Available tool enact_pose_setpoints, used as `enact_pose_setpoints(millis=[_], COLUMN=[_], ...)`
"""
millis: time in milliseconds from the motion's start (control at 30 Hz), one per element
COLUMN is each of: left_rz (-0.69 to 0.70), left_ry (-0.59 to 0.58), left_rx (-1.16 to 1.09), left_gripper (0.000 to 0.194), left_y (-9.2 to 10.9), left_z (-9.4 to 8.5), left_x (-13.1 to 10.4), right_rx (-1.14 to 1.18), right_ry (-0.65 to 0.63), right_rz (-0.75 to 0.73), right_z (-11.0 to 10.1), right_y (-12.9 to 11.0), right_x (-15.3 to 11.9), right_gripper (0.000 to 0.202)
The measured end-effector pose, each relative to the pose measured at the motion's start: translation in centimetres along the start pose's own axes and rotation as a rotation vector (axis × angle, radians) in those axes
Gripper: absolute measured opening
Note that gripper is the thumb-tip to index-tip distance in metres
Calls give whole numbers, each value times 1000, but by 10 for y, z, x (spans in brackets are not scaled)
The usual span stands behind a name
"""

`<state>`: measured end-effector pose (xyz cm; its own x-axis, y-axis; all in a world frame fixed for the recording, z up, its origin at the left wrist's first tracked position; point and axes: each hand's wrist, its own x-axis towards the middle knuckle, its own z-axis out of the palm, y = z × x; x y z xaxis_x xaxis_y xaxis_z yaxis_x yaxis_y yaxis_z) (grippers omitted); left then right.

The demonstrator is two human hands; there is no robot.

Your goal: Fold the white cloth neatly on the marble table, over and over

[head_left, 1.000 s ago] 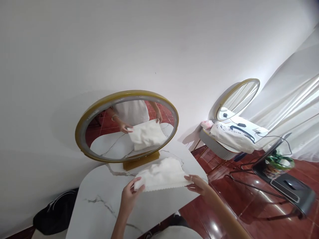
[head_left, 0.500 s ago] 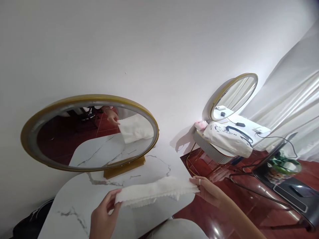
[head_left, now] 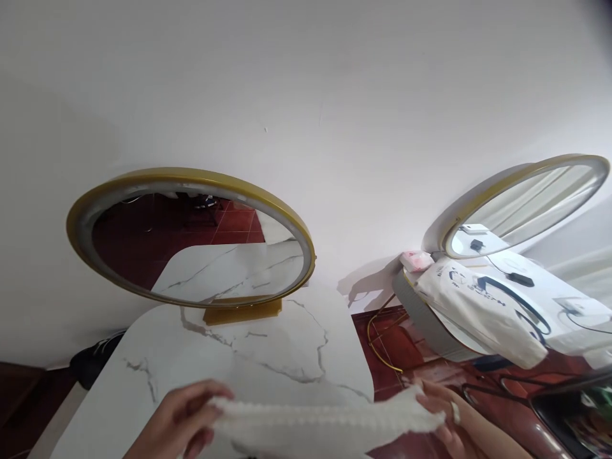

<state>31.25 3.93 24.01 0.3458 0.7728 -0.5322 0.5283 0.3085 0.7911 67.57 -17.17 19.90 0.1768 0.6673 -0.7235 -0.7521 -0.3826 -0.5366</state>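
The white, wavy-edged fabric cloth [head_left: 318, 417] stretches between the two hands, at the near side of the white, grey-veined worktop [head_left: 272, 350]. It looks light, soft and limp, probably best held by opposite ends. The left hand [head_left: 184, 417] pinches its left end; the right hand [head_left: 452, 411] grips the other. Beyond stands a gold-rimmed oval mirror [head_left: 205, 255].
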Motion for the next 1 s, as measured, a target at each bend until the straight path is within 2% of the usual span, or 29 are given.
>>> enact_pose_setpoints(millis=[67, 100, 167, 233, 300, 400, 467, 533, 600, 733, 800, 867, 933, 1000], left_rz=[48, 56, 62, 100, 212, 390, 402, 331, 288, 386, 447, 484, 512, 558], left_ry=[-27, -21, 104, 291, 461, 516, 587, 669, 697, 679, 664, 642, 622, 607], left_rx=[-65, -104, -229, -264, -120, 136, 296, 376, 385, 393, 401, 409, 424, 457], left_gripper=[40, 40, 42, 44, 42, 33, 25, 21, 22, 32, 37, 42, 46, 48], left_y=[19, 25, 26, 9, -21, -66, -83, -90, -92, -94, -95, -96, -99, -102], left_z=[4, 9, 26, 52, 81, 120, 135, 140, 138, 133, 134, 137, 141, 144], left_x=[39, 62, 108, 147, 173, 196, 208, 222, 236, 255, 258, 258, 254, 249], right_rx=[54, 68, 8, -211, -290, -405, -611, -820, -989, -1281, -1385, -1430, -1394, -1305], right_ry=[2, 22, 37, 78, 133, 200, 191, 157, 165, 304, 313, 243, 167, 158], right_rz=[-35, -49, -117, -308, -372, -474, -627, -765, -872, -992, -922, -814, -749, -729], right_z=[15, 26, 47, 63, 69, 64, 58, 52, 44, 16, -8, -35, -63, -85], right_y=[-22, -33, -48, -51, -40, -5, 22, 46, 64, 83, 88, 92, 96, 102], right_x=[37, 61, 114, 164, 201, 233, 245, 254, 259, 244, 222, 194, 165, 144], right_gripper=[35, 27, 17, 20, 27, 43, 51, 50, 46, 36, 28, 21, 30, 37])
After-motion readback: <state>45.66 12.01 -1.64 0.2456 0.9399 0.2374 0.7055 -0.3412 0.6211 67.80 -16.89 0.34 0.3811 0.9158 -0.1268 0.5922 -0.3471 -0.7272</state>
